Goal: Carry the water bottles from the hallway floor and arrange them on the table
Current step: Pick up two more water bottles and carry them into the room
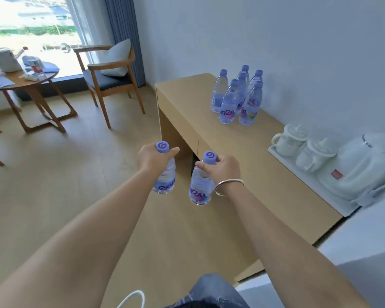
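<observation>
My left hand [151, 157] grips a clear water bottle [166, 181] with a purple cap by its neck. My right hand [226, 166] grips a second water bottle [199, 192] the same way. Both bottles hang upright in the air just in front of the near left edge of the light wooden table [242, 156]. Several more purple-capped bottles [238, 101] stand in a tight cluster at the table's far end by the wall.
A white tray [320, 185] with white mugs and a kettle sits on the table's right part. A wooden armchair [111, 78] with a cushion and a round side table [29, 85] with clutter stand by the window. Wooden floor lies between.
</observation>
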`<state>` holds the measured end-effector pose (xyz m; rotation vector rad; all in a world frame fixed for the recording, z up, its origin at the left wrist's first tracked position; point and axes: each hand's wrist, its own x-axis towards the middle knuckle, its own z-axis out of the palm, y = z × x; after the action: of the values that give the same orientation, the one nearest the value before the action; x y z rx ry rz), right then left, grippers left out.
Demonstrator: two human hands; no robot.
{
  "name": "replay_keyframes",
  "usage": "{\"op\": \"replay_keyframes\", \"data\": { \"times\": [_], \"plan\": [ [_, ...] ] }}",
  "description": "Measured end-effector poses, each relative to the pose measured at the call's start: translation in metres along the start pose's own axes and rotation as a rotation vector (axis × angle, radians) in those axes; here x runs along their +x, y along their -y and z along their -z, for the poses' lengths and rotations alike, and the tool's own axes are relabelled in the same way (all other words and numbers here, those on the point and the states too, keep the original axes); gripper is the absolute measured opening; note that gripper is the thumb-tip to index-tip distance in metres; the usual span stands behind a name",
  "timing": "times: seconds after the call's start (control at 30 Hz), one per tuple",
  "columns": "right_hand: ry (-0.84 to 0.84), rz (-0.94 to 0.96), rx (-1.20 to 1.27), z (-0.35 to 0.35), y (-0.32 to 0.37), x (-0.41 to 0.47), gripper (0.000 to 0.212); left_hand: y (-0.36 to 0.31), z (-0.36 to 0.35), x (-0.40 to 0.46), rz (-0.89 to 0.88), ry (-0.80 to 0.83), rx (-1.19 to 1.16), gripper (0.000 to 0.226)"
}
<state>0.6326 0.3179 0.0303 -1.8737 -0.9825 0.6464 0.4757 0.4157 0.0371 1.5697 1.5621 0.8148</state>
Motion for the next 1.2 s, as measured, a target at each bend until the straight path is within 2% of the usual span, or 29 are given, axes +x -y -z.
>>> {"op": "replay_keyframes", "data": {
  "times": [0.17,0.37,0.57,0.73,0.9,1.07,1.2],
  "plan": [
    [-0.113,-0.041,-0.022,0.006,0.005,0.062,0.047,-0.024,-0.028,0.058,0.029,0.063,-0.069,0.044],
    [-0.192,-0.023,-0.015,0.023,0.009,0.141,0.042,-0.069,-0.075,0.122,-0.001,0.144,-0.080,0.037],
    [-0.254,0.013,-0.071,0.062,0.009,0.227,0.046,-0.138,-0.138,0.178,-0.147,0.241,-0.055,0.048],
    [-0.331,-0.036,-0.121,0.094,-0.007,0.280,0.041,-0.184,-0.201,0.206,-0.215,0.324,-0.050,0.044],
    [-0.384,-0.125,-0.160,0.119,-0.035,0.307,0.034,-0.209,-0.261,0.214,-0.212,0.416,0.079,0.036],
    [-0.524,-0.214,-0.135,0.130,-0.058,0.303,0.048,-0.222,-0.302,0.212,-0.238,0.456,0.169,0.042],
    [-0.464,-0.227,-0.177,0.134,-0.059,0.304,0.041,-0.228,-0.315,0.212,-0.240,0.471,0.136,0.037]
  ]
}}
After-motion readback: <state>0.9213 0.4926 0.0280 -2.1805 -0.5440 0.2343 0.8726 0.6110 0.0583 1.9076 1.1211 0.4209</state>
